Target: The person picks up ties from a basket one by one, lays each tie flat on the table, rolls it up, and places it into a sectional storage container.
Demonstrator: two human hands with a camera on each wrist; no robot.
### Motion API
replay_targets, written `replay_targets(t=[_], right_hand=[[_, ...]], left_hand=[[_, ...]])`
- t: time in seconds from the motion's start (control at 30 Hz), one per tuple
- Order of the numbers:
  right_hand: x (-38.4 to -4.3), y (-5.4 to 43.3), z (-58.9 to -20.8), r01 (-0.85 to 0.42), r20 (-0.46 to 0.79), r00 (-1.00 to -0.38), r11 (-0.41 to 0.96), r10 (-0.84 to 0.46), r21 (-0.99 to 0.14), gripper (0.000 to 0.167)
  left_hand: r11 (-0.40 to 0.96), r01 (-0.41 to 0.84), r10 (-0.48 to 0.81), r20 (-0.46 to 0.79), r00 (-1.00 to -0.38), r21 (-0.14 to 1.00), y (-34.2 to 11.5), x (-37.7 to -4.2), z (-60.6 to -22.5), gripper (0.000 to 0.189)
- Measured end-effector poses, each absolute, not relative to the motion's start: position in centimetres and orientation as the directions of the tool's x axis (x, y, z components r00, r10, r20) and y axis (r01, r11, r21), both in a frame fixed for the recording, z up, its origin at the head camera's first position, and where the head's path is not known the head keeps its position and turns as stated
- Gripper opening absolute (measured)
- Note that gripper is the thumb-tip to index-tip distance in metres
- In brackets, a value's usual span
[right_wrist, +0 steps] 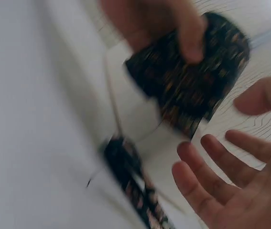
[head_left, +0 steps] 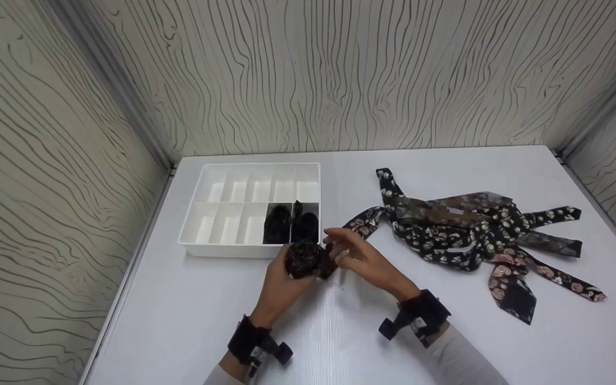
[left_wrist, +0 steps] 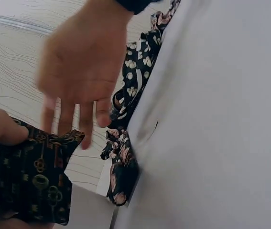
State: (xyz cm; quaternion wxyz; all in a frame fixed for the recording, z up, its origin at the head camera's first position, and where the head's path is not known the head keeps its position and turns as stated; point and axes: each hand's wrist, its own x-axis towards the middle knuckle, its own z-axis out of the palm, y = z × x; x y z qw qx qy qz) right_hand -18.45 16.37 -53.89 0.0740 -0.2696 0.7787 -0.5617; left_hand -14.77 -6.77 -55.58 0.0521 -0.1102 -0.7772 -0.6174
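Note:
A dark necktie (head_left: 302, 259) printed with small keys is rolled into a coil, and my left hand (head_left: 278, 283) grips it just in front of the white box. In the left wrist view a pointed end of the tie (left_wrist: 42, 176) sticks out past the thumb. My right hand (head_left: 369, 270) is beside the coil, its fingers extended and apart from the tie in the right wrist view. Two dark rolled ties (head_left: 277, 224) fill neighbouring compartments at the box's front right corner.
The white divided box (head_left: 233, 250) stands at the back left of the white table (head_left: 335, 342). Several flowered neckties (head_left: 447, 235) lie in a loose heap on the right, one end reaching toward the box. Wood-patterned panels (head_left: 308, 75) enclose the table.

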Motion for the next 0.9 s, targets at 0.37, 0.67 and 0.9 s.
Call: replay_targets(t=[0.37, 0.67, 0.9], right_hand=[[-18.1, 13.8, -53.2, -0.464, 0.330, -0.834, 0.239, -0.442, -0.853, 0.032], [-18.5, 13.9, -52.9, -0.363, 0.236, -0.863, 0.225, -0.446, -0.904, 0.035], [-20.4, 12.8, -53.2, -0.150, 0.069, -0.965, 0.317, -0.252, -0.936, 0.042]], left_hand=[[0.233, 0.193, 0.158, 0.159, -0.975, 0.953, -6.8, -14.8, -55.5, 0.065], [0.191, 0.242, 0.138, 0.218, -0.966, 0.951, -7.0, -14.9, -55.4, 0.058], [0.221, 0.296, -0.014, 0.306, -0.952, 0.929, -8.4, -15.4, -53.8, 0.055]])
